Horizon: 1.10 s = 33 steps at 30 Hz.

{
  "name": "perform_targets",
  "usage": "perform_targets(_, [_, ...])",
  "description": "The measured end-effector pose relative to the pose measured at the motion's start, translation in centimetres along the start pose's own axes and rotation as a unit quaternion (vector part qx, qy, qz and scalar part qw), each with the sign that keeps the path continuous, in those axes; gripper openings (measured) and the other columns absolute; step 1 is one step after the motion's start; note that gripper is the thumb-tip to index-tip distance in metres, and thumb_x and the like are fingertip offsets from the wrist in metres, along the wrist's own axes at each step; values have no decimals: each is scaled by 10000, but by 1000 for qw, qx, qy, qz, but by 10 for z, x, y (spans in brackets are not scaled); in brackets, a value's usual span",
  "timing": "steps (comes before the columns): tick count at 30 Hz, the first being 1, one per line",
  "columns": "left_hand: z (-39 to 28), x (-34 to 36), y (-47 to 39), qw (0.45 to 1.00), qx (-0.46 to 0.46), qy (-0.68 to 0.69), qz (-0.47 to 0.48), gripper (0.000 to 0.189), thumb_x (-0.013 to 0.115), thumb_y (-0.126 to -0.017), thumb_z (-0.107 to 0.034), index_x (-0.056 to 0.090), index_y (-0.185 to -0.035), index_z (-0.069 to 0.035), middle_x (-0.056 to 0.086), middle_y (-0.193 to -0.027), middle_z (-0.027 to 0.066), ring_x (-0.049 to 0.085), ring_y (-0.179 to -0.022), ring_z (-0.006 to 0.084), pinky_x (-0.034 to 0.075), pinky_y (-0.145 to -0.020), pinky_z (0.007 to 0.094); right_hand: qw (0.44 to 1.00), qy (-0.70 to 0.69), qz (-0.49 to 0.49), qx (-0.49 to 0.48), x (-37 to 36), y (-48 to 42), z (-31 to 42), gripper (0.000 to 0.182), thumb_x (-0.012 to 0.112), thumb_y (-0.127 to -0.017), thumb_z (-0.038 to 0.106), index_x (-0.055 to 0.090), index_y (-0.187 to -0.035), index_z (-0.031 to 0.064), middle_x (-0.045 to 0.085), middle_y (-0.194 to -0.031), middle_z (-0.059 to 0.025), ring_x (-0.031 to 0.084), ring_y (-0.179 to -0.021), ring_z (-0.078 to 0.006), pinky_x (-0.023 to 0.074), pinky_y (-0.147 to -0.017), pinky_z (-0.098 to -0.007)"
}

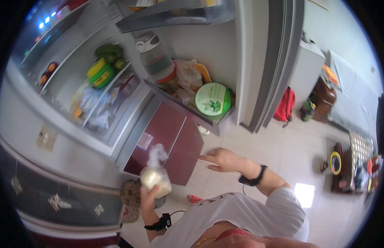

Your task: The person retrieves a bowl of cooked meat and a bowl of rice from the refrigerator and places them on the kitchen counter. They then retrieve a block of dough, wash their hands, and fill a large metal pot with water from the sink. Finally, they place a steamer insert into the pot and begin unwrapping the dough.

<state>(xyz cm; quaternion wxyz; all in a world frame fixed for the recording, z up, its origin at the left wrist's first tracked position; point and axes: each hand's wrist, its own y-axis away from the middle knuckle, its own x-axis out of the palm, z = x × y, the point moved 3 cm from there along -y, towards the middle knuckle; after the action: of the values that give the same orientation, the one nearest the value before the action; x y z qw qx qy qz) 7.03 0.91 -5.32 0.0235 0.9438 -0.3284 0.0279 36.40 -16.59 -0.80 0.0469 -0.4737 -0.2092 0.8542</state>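
A clear plastic bag with a pale yellowish block [156, 181] is gripped in my left hand [149, 195], its twisted top sticking up. My right hand [225, 159] is in the air to the right of the bag, fingers apart and nothing in it. Beyond both hands a refrigerator stands open. Its door bin [179, 107] holds a round green-lidded tub [212, 99], a clear bottle [156, 60] with a white cap, and crumpled plastic bags [188, 74]. On the inner shelves sit a green jar [100, 73] with a yellow lid and green vegetables [109, 54].
Below the open refrigerator door [254, 62] is a dark red lower front [167, 142]. A patterned cushion-like item [130, 195] lies near my left forearm. On the tiled floor to the right stand a red backpack [285, 105] and a low table [354, 183] with items.
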Motion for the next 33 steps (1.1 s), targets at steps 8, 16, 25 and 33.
perform_targets(8, [23,75,16,831,-44,-527,175,611,751,-645,-312,532,-1167,-83,607,-1034,136,579,-957,301,452,-824,380,931,-69,-90,346,-22,219,-31,400,618,-758,61,537,-1149,64,606,-842,-123,606,-765,-273,488,-680,-347])
perform_targets(16, [15,143,0,798,154,-488,318,596,751,-657,-279,514,-1152,-44,411,-1313,136,533,-1038,323,445,-861,392,865,38,-184,466,-21,275,13,313,588,-807,120,552,-1117,92,608,-923,-130,613,-814,-284,498,-687,-366])
perform_targets(25, [-14,119,-43,861,324,-333,208,660,785,-593,-99,497,-1182,-29,206,-1395,183,500,-1060,303,446,-850,385,804,105,-145,567,-6,283,27,357,565,-831,172,504,-1179,120,573,-998,-112,571,-904,-298,472,-748,-406])
perform_targets(33, [-75,138,-115,818,514,-254,38,694,806,-595,-164,473,-1190,-37,304,-1291,182,508,-1029,318,447,-821,420,781,104,-152,596,3,271,47,368,571,-826,190,498,-1174,99,562,-1058,-116,559,-958,-303,465,-791,-400])
